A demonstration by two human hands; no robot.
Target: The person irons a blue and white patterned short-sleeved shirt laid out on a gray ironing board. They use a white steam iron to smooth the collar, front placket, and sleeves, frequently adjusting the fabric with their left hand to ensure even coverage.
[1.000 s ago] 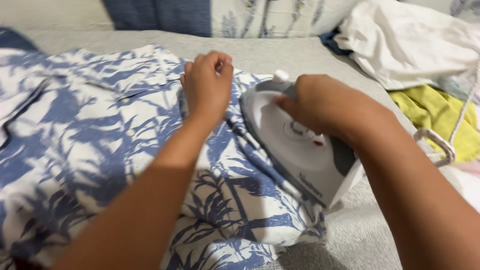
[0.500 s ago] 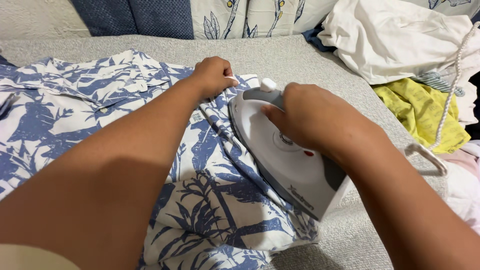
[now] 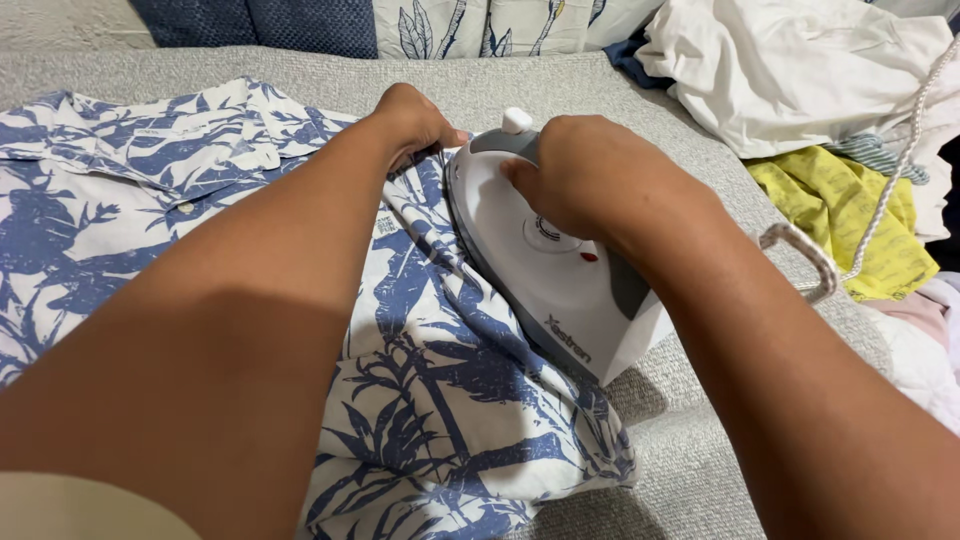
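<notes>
A white shirt with a blue leaf print (image 3: 150, 190) lies spread on a grey padded surface (image 3: 690, 470). My left hand (image 3: 412, 122) pinches the shirt's edge near its far end, fingers closed on the cloth. My right hand (image 3: 590, 175) grips the handle of a white and grey electric iron (image 3: 545, 275), which rests soleplate down on the shirt's right part, its tip pointing away from me and almost touching my left hand.
A heap of clothes lies at the right: a white garment (image 3: 800, 70), a yellow one (image 3: 850, 215) and pale pink cloth (image 3: 925, 320). The iron's white braided cord (image 3: 885, 200) runs over it. Blue and leaf-print cushions (image 3: 440, 22) line the far edge.
The iron has slid forward along the shirt toward my left hand. My left hand stays pinching the shirt's far edge. The view has shifted slightly.
</notes>
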